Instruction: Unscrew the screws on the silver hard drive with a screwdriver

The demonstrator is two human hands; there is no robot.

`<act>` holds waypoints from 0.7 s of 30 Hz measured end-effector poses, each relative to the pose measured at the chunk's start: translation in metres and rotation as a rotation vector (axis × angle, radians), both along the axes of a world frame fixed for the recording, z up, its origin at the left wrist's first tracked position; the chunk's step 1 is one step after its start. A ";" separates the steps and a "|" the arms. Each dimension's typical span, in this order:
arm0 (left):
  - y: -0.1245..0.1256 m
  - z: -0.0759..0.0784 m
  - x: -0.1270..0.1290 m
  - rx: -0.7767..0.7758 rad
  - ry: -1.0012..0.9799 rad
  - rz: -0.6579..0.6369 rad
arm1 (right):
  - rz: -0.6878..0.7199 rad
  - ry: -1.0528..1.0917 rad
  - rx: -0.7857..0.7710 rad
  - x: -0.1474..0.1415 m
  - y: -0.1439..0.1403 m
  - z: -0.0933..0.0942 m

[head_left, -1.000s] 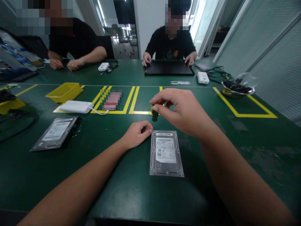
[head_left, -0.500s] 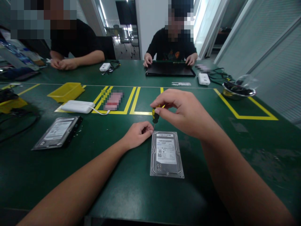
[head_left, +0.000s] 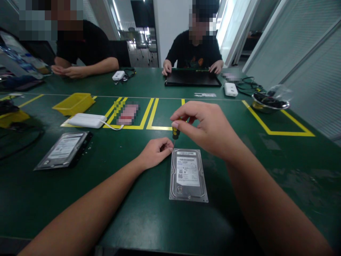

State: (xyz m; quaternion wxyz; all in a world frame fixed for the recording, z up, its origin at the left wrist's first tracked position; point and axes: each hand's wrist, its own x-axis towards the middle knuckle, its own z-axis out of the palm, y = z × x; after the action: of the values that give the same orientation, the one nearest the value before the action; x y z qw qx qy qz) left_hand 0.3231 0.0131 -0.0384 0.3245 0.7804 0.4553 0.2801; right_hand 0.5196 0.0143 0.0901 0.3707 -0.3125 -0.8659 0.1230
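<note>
A silver hard drive (head_left: 188, 175) lies label up on the green table (head_left: 149, 213) in front of me. My right hand (head_left: 205, 126) pinches the top of a small black-and-yellow screwdriver (head_left: 175, 134), held upright with its tip at the drive's far left corner. My left hand (head_left: 156, 152) rests on the table with curled fingers pressed against that same corner, beside the screwdriver's tip. What the fingertips touch is too small to tell.
A second hard drive (head_left: 63, 149) lies to the left, with a white box and cable (head_left: 86, 120) and a yellow tray (head_left: 74, 103) beyond. A metal bowl (head_left: 270, 101) stands at the right. Two people sit across the table, one at a black laptop (head_left: 192, 78).
My right hand's fingers have shifted slightly on the screwdriver's handle. The left hand and the drive have stayed in place.
</note>
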 end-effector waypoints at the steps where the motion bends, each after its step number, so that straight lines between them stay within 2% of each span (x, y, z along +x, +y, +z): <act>1: 0.000 0.000 0.000 -0.001 0.000 0.000 | -0.009 0.007 0.002 0.000 0.000 0.000; 21: 0.000 -0.002 0.000 0.000 -0.012 0.002 | -0.016 -0.050 -0.009 0.004 0.000 0.003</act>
State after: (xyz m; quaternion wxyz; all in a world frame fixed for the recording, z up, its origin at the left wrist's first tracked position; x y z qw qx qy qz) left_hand 0.3226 0.0136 -0.0401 0.3269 0.7781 0.4544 0.2850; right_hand 0.5233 0.0142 0.0935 0.3485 -0.3243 -0.8717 0.1162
